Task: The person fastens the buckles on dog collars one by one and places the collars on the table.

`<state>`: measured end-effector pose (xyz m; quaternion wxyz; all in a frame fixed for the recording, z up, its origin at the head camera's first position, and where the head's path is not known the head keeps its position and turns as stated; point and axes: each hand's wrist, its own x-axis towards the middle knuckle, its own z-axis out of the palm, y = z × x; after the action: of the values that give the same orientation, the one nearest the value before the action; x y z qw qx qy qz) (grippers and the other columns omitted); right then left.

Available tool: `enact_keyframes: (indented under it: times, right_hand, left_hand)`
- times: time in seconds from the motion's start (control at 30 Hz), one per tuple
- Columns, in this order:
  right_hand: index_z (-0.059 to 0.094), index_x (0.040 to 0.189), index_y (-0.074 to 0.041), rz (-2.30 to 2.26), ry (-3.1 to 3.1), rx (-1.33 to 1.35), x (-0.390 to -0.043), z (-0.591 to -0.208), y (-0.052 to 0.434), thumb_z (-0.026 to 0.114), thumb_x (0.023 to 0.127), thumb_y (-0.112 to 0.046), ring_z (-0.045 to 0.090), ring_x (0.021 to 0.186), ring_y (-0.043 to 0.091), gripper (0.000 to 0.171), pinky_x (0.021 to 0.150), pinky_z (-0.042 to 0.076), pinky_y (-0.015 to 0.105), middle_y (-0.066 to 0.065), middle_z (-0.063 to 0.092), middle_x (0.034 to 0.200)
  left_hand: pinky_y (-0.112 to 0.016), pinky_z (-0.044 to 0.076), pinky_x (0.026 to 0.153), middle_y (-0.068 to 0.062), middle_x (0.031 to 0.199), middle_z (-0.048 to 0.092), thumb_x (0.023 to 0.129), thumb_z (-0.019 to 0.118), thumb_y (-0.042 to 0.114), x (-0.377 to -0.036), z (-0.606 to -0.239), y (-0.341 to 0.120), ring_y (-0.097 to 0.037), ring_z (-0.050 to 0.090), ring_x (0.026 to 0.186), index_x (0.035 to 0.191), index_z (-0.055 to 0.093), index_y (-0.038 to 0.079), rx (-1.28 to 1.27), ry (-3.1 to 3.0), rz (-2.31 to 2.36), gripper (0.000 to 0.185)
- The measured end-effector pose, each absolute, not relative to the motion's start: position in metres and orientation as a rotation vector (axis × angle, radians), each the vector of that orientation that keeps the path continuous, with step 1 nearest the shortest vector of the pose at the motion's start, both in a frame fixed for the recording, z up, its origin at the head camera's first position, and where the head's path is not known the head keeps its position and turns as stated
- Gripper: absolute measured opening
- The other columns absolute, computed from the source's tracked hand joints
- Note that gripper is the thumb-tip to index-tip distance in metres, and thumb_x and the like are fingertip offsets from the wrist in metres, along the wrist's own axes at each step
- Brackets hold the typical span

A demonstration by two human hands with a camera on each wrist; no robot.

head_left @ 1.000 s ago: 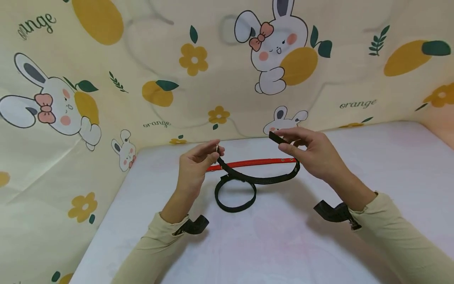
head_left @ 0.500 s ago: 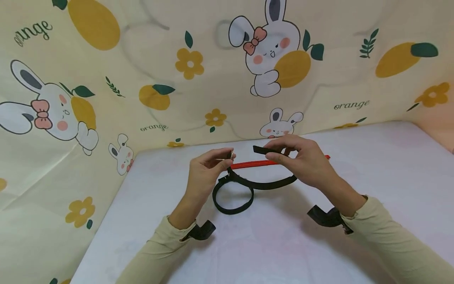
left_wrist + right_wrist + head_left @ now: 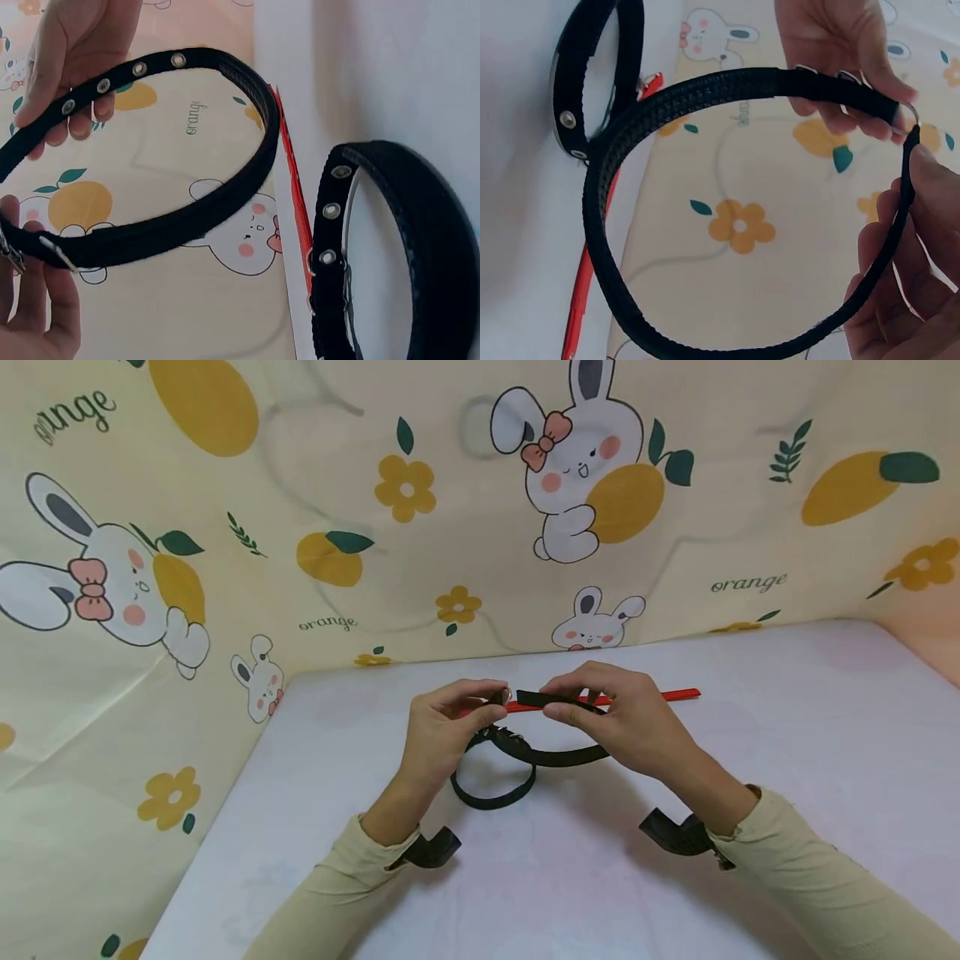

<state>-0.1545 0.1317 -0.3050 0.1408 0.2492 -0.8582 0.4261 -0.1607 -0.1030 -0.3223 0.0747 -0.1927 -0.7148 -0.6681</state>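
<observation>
A black collar (image 3: 570, 758) with metal eyelets is bent into a loop between my two hands. My left hand (image 3: 446, 727) pinches its buckle end, where a silver buckle (image 3: 910, 112) shows in the right wrist view. The free strap end is pinched by my right hand (image 3: 630, 718), and its tip lies right at the buckle frame. In the left wrist view a row of eyelets (image 3: 140, 69) runs along that strap. Below, a second black collar (image 3: 493, 803) stands on the table as a closed ring. Behind the hands lies a red strap (image 3: 681, 694), partly hidden.
The white table (image 3: 570, 893) reaches to a cream backdrop (image 3: 420, 552) printed with rabbits and oranges. Black pieces stick out at both cuffs, a left wrist mount (image 3: 435, 847) and a right wrist mount (image 3: 678, 832).
Both hands have moved toward each other and slightly down. The strap tip has come from well apart to right beside the buckle. The second collar and red strap stay put.
</observation>
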Motion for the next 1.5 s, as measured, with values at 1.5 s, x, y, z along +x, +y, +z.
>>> enact_keyframes:
  times: [1.5]
  right_hand:
    - [0.074, 0.108, -0.025, 1.165, -2.445, 0.825, -0.151, -0.319, 0.119, 0.081, 0.084, -0.024, 0.058, 0.087, 0.003, 0.025, 0.077, 0.048, 0.024, -0.014, 0.069, 0.094]
  left_hand:
    - [-0.025, 0.055, 0.081, -0.019, 0.098, 0.075, 0.08, 0.079, 0.001, -0.156, -0.324, -0.1, -0.013, 0.068, 0.092, 0.104, 0.076, -0.003, -0.596, -2.143, -1.971, 0.025]
